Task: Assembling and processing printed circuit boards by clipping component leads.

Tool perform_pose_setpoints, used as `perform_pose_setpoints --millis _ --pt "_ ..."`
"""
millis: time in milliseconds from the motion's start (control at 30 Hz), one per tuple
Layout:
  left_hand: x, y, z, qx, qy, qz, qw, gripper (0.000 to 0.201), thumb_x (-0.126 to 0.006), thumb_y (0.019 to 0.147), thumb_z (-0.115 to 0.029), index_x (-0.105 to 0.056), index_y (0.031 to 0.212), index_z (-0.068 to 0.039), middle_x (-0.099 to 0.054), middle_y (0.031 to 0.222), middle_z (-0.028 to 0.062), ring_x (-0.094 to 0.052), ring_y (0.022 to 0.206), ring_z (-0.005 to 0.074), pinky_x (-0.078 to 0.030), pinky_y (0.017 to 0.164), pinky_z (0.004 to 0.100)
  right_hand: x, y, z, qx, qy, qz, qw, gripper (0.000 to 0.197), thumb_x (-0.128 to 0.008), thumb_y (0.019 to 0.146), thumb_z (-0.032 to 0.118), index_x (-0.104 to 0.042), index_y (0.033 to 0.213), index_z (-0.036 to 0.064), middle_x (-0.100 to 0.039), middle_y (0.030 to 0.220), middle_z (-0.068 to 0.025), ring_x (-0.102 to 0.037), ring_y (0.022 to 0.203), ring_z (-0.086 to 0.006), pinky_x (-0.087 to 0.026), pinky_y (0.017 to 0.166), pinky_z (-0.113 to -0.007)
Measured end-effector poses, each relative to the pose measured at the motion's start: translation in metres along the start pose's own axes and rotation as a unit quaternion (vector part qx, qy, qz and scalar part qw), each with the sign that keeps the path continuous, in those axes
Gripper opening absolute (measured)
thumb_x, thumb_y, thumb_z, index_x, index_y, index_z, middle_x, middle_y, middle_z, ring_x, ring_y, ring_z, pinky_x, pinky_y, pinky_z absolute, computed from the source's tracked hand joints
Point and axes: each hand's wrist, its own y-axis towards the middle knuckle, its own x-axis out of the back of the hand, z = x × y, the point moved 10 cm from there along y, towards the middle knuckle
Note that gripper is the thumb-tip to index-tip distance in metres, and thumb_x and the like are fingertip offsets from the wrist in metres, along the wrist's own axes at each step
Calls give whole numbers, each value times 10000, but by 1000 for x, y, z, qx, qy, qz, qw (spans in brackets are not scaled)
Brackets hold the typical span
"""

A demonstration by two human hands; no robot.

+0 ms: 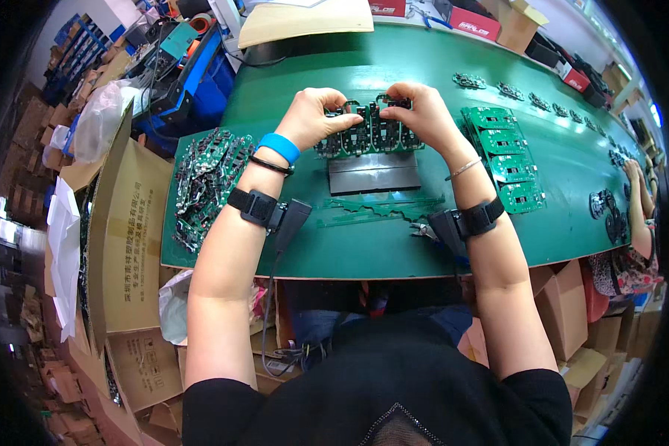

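Observation:
Both my hands grip a green circuit board panel (364,137) populated with dark parts, held upright over a dark grey block (374,175) on the green table. My left hand (314,119) pinches its upper left part, thumb on the face. On the upper right part, my right hand (422,115) pinches likewise, thumb across the face; the fingertips behind are partly hidden. Whether the panel's lower edge touches the block I cannot tell. Thin green board strips (372,211) lie in front of the block, near a small hand tool (424,231) partly hidden by my right wrist's strapped device.
Loose circuit boards (209,178) are heaped at the left. Stacked green panels (504,160) lie at the right. Small board groups (510,91) run along the far right. Another person's hand (633,172) is at the right edge. A cardboard box (130,245) stands left of the table.

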Motion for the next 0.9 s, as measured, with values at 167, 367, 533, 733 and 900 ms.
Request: perform_pose_setpoints --millis 167,367,533,733,900 --pt "0 -9 -5 -10 13 -2 1000 235 -748 732 -206 -629 758 -6 -555 617 -14 -466 583 49 -409 536 219 6 -22 29 52 -84 -46 994 254 -713 691 135 -574 844 -12 -592 772 -130 -566 748 -280 -456 687 -345" --pt "-6 6 22 30 24 6 999 288 -713 764 -274 -595 784 -11 -561 646 8 -487 583 82 -402 517 242 0 -10 20 38 -141 -57 988 253 -671 738 247 -605 890 55 -633 826 -138 -592 803 -339 -471 696 -403" --pt "-38 21 92 238 -20 140 961 288 -739 732 -300 -653 795 -33 -585 685 -2 -476 618 80 -387 560 241 -57 35 -75 -116 -104 164 974 355 -703 719 335 -684 915 40 -663 842 -176 -642 778 -285 -489 757 -364" --pt "-9 2 74 285 -270 27 919 134 -701 770 -178 -623 795 -73 -576 700 -16 -508 650 89 -401 602 237 -30 38 -89 -139 -12 87 986 331 -681 750 266 -671 944 -2 -670 857 -182 -646 800 -257 -492 762 -336" --pt "-1 -13 68 261 -426 -47 865 259 -705 779 -137 -559 974 -50 -614 810 28 -593 702 135 -503 645 298 17 51 -50 -96 -21 -42 994 292 -636 813 184 -640 986 -51 -663 801 -87 -593 739 -114 -478 699 -256"
